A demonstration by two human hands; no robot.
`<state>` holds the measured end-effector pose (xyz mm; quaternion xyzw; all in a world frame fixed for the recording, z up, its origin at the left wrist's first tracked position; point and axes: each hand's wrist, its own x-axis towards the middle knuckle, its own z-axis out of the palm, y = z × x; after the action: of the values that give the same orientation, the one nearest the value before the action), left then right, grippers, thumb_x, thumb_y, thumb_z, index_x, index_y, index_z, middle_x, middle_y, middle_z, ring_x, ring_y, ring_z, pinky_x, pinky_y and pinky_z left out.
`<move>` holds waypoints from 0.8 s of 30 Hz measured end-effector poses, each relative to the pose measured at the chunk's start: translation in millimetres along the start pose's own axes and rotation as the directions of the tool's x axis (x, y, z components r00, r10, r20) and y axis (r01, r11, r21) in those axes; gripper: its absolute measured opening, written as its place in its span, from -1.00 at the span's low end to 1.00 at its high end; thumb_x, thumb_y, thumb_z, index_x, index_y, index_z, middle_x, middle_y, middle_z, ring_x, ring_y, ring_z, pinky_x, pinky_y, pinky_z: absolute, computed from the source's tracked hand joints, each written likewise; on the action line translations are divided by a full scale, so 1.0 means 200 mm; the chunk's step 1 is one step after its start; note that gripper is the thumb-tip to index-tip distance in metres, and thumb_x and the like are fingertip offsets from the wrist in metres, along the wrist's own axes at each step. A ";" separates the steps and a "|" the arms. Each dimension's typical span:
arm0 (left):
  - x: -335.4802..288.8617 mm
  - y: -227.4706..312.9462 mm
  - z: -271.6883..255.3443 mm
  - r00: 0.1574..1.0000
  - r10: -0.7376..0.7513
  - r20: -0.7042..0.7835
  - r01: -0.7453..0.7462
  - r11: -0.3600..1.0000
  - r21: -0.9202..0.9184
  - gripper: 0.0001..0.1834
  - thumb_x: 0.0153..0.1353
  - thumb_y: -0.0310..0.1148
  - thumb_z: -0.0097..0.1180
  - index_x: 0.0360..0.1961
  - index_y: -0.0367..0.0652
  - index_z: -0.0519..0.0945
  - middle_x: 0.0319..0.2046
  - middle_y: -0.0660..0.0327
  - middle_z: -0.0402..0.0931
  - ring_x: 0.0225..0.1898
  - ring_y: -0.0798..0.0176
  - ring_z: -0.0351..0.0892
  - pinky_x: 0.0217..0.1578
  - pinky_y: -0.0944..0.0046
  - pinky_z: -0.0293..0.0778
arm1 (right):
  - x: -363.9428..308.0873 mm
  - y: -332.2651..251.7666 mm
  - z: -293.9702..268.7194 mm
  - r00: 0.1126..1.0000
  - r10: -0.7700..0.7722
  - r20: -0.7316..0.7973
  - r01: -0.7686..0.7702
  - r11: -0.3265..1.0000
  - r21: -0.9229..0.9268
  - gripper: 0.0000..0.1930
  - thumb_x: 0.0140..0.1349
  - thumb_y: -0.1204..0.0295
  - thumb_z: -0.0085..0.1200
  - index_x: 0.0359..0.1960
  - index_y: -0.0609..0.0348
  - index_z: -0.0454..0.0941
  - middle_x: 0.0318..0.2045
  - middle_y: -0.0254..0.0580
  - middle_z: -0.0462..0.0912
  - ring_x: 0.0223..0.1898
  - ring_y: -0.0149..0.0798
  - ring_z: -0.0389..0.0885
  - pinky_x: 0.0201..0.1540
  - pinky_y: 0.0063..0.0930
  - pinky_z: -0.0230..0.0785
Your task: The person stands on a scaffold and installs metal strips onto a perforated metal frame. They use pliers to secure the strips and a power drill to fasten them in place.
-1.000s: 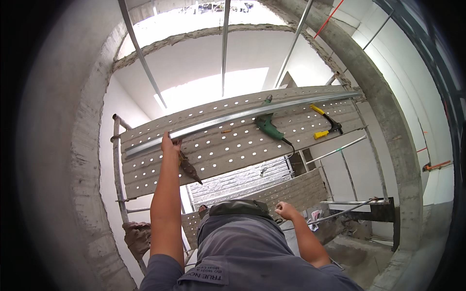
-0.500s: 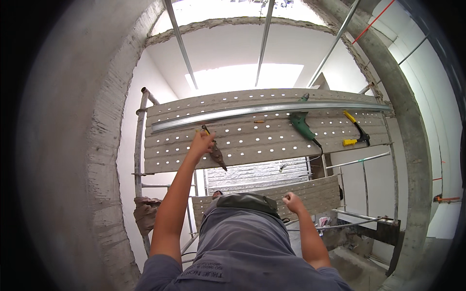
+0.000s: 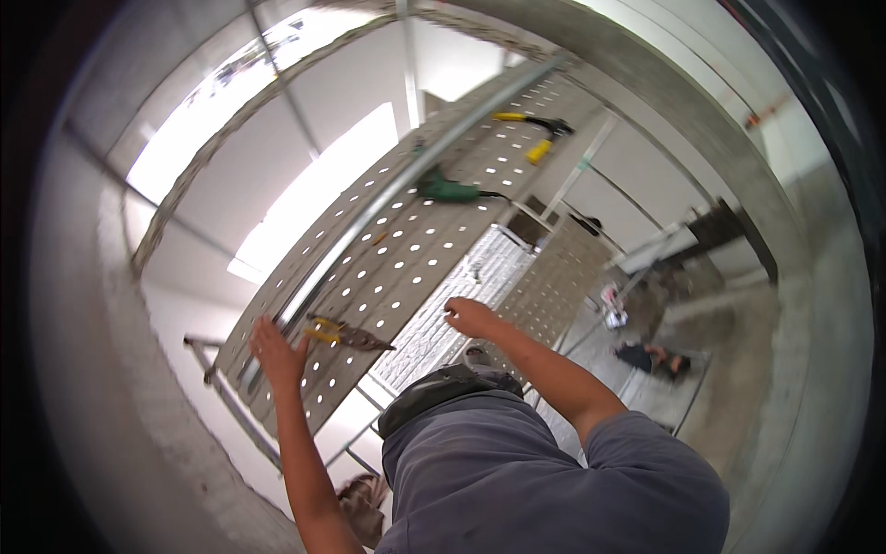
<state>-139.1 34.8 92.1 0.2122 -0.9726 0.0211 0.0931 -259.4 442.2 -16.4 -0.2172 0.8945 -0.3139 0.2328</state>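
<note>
My left hand (image 3: 277,351) is open, its fingers spread, over the near left end of a long silvery metal channel (image 3: 397,191). Whether it touches the channel I cannot tell. Just right of that hand lie tin snips (image 3: 351,336) with yellow handles and dark brown, worn jaws. My right hand (image 3: 469,316) hovers in front of my waist with its fingers curled in; whatever it may hold is hidden. A green corded drill (image 3: 449,190) rests beside the channel. Farther off lies a yellow-and-black hand tool (image 3: 546,129).
All these tools lie on a perforated scaffold platform (image 3: 365,295). A lower perforated plank (image 3: 554,282) runs beneath it. Scaffold tubes (image 3: 242,415) border the left end. A brown cloth (image 3: 362,508) hangs near my left forearm. Far below right is what looks like a person (image 3: 653,358).
My view has swung round, so the platform now runs diagonally. My left hand has come off the tin snips and opened beside the channel. The right hand has lifted forward.
</note>
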 end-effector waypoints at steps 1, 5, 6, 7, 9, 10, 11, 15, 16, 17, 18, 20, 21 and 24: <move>0.02 -0.02 0.02 0.999 0.035 0.017 -0.035 0.999 0.001 -0.03 0.03 -0.08 0.45 0.36 -0.27 0.21 0.33 -0.04 0.28 0.41 -0.09 0.18 0.40 -0.13 0.04 | -0.05 0.00 0.03 1.000 0.019 0.017 -0.019 1.000 -0.018 -0.66 0.31 0.21 0.09 -0.04 0.19 0.58 -0.10 -0.03 0.67 -0.05 0.03 0.64 0.02 -0.13 0.47; 0.10 -0.09 0.03 0.976 0.073 0.206 -0.055 0.994 -0.092 -0.05 0.01 -0.10 0.46 0.34 -0.22 0.24 0.25 -0.02 0.37 0.33 -0.09 0.31 0.31 -0.08 0.19 | -0.35 0.02 0.18 0.979 0.186 -0.078 -0.179 0.979 0.095 -0.62 0.25 0.20 0.10 0.00 0.16 0.61 -0.10 0.04 0.69 -0.06 0.06 0.66 0.03 -0.09 0.48; 0.11 -0.12 0.05 0.976 0.107 0.188 -0.089 0.991 -0.101 -0.11 -0.01 -0.12 0.47 0.28 -0.20 0.29 0.16 0.00 0.44 0.25 -0.09 0.39 0.20 -0.08 0.30 | -0.43 0.04 0.21 0.969 0.229 -0.098 -0.217 0.969 0.118 -0.63 0.25 0.20 0.12 -0.02 0.17 0.61 -0.12 0.03 0.69 -0.08 0.06 0.66 0.01 -0.11 0.49; 0.13 -0.12 0.05 0.976 0.114 0.185 -0.098 0.991 -0.096 -0.13 -0.01 -0.13 0.47 0.26 -0.20 0.30 0.16 0.00 0.43 0.25 -0.09 0.39 0.20 -0.09 0.30 | -0.51 0.07 0.25 0.956 0.270 -0.116 -0.252 0.957 0.146 -0.64 0.25 0.20 0.13 -0.05 0.18 0.62 -0.15 0.03 0.70 -0.10 0.07 0.67 -0.01 -0.13 0.50; 0.17 -0.13 0.04 0.977 0.120 0.175 -0.107 0.991 -0.083 -0.17 -0.02 -0.16 0.47 0.23 -0.21 0.33 0.16 0.01 0.43 0.24 -0.08 0.38 0.19 -0.11 0.31 | -0.67 0.13 0.31 0.933 0.328 -0.145 -0.293 0.930 0.221 -0.65 0.25 0.21 0.15 -0.08 0.20 0.63 -0.18 0.03 0.71 -0.12 0.07 0.68 -0.03 -0.16 0.50; 0.18 -0.14 0.03 0.979 0.175 0.100 -0.170 0.984 -0.056 -0.21 -0.02 -0.18 0.46 0.19 -0.21 0.35 0.11 0.00 0.46 0.19 -0.10 0.43 0.15 -0.10 0.36 | -0.75 0.17 0.32 0.923 0.350 -0.158 -0.301 0.915 0.269 -0.65 0.24 0.21 0.16 -0.09 0.21 0.63 -0.18 0.04 0.71 -0.13 0.07 0.69 -0.04 -0.17 0.51; 0.18 -0.16 0.02 0.974 0.226 0.028 -0.226 0.974 -0.023 -0.25 -0.03 -0.21 0.45 0.15 -0.21 0.37 0.07 -0.01 0.50 0.14 -0.12 0.48 0.11 -0.10 0.40 | -0.80 0.21 0.33 0.913 0.382 -0.142 -0.331 0.899 0.285 -0.66 0.24 0.21 0.16 -0.09 0.20 0.63 -0.17 0.04 0.71 -0.12 0.06 0.69 -0.03 -0.17 0.51; 0.24 -0.28 0.06 0.947 0.084 0.309 -0.060 0.994 -0.086 -0.46 -0.06 -0.30 0.39 -0.06 -0.19 0.46 -0.18 -0.06 0.62 -0.12 -0.22 0.63 -0.11 -0.10 0.54 | -0.81 0.24 0.28 0.893 0.437 -0.103 -0.393 0.871 0.295 -0.67 0.24 0.23 0.16 -0.07 0.20 0.62 -0.15 0.05 0.71 -0.12 0.03 0.70 -0.03 -0.17 0.51; 0.25 -0.26 0.05 0.946 0.126 0.297 -0.103 0.990 -0.093 -0.50 -0.06 -0.30 0.38 -0.10 -0.19 0.46 -0.24 -0.06 0.63 -0.17 -0.23 0.64 -0.15 -0.10 0.55 | -0.78 0.25 0.24 0.892 0.439 -0.108 -0.396 0.873 0.286 -0.67 0.24 0.24 0.15 -0.07 0.20 0.62 -0.16 0.06 0.71 -0.13 0.02 0.70 -0.04 -0.16 0.51; 0.27 -0.23 0.04 0.945 0.162 0.285 -0.139 0.985 -0.099 -0.54 -0.07 -0.31 0.36 -0.14 -0.19 0.47 -0.29 -0.06 0.64 -0.22 -0.24 0.65 -0.19 -0.10 0.56 | -0.72 0.27 0.19 0.890 0.434 -0.137 -0.385 0.879 0.281 -0.67 0.25 0.24 0.15 -0.07 0.21 0.62 -0.16 0.06 0.70 -0.13 0.03 0.69 -0.02 -0.16 0.51; 0.30 -0.21 0.01 0.943 0.193 0.271 -0.172 0.980 -0.099 -0.58 -0.07 -0.32 0.35 -0.18 -0.19 0.48 -0.34 -0.06 0.64 -0.27 -0.25 0.65 -0.22 -0.11 0.57 | -0.64 0.28 0.12 0.892 0.422 -0.165 -0.369 0.888 0.275 -0.67 0.25 0.24 0.15 -0.07 0.22 0.62 -0.17 0.06 0.70 -0.12 0.04 0.68 -0.01 -0.15 0.50; 0.35 -0.20 -0.07 0.953 0.153 0.261 -0.133 0.987 -0.092 -0.60 -0.06 -0.31 0.35 -0.20 -0.18 0.49 -0.32 -0.05 0.65 -0.23 -0.22 0.66 -0.19 -0.10 0.57 | -0.44 0.31 -0.02 0.912 0.310 -0.269 -0.275 0.948 0.162 -0.66 0.25 0.24 0.15 -0.08 0.22 0.61 -0.15 0.08 0.67 -0.07 0.09 0.64 0.03 -0.11 0.48; 0.38 -0.20 -0.09 0.958 0.135 0.251 -0.115 0.989 -0.094 -0.61 -0.05 -0.31 0.35 -0.21 -0.18 0.50 -0.30 -0.04 0.65 -0.21 -0.20 0.66 -0.17 -0.10 0.56 | -0.31 0.32 -0.11 0.919 0.200 -0.340 -0.195 0.980 0.047 -0.66 0.24 0.23 0.15 -0.08 0.21 0.60 -0.12 0.10 0.64 -0.02 0.12 0.60 0.05 -0.07 0.45; 0.49 -0.25 -0.18 0.966 0.114 0.231 -0.103 0.993 -0.060 -0.60 -0.02 -0.29 0.37 -0.20 -0.16 0.48 -0.30 -0.02 0.64 -0.20 -0.18 0.66 -0.19 -0.08 0.55 | 0.12 0.32 -0.42 0.887 -0.005 -0.461 -0.109 0.969 -0.222 -0.56 0.21 0.21 0.19 0.07 0.15 0.50 0.00 0.05 0.57 0.10 0.13 0.50 0.13 0.03 0.39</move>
<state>-199.4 -47.0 146.4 0.1575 -0.9871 -0.0222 -0.0185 -341.1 513.1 -7.8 -0.1394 0.9610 -0.2387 -0.0046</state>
